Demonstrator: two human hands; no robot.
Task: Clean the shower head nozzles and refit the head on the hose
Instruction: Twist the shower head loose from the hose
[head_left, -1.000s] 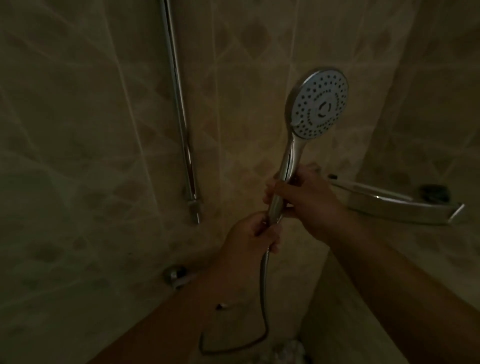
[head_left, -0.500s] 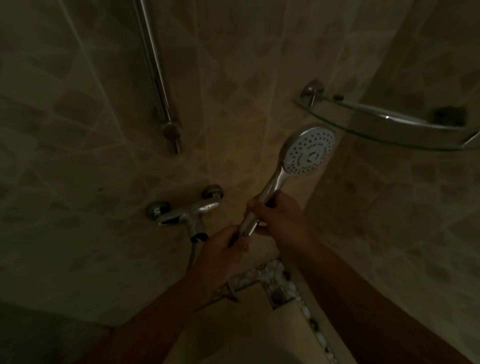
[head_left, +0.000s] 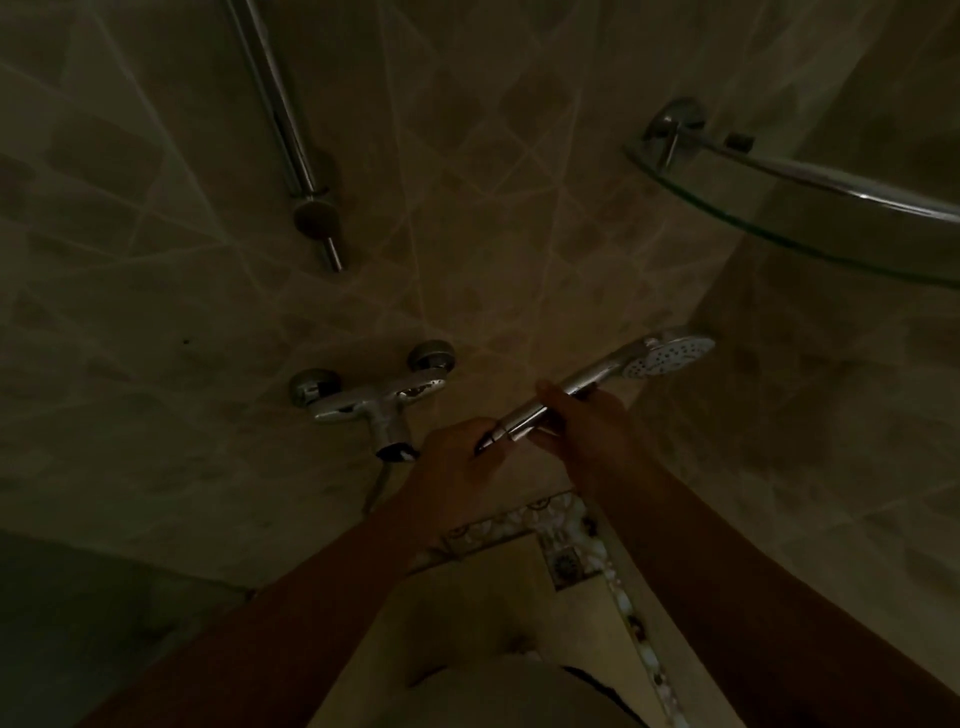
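Note:
The chrome shower head (head_left: 667, 356) lies nearly level, its white nozzle face turned right and down. My right hand (head_left: 582, 426) is closed around the middle of its handle. My left hand (head_left: 457, 457) grips the dark connector end of the hose at the handle's base. The hose (head_left: 376, 488) shows only as a short stretch dropping from the mixer tap; the rest is hidden behind my left forearm. The scene is dim.
A chrome mixer tap (head_left: 374, 400) is fixed to the tiled wall left of my hands. The slide rail (head_left: 283, 119) ends above it. A glass corner shelf (head_left: 810, 208) juts out at upper right. A patterned tile border (head_left: 566, 545) lies below.
The shower head has come down from upright to nearly level, with its face tipping away. Both hands have kept their hold. The view has tilted down, showing more of the tap and floor.

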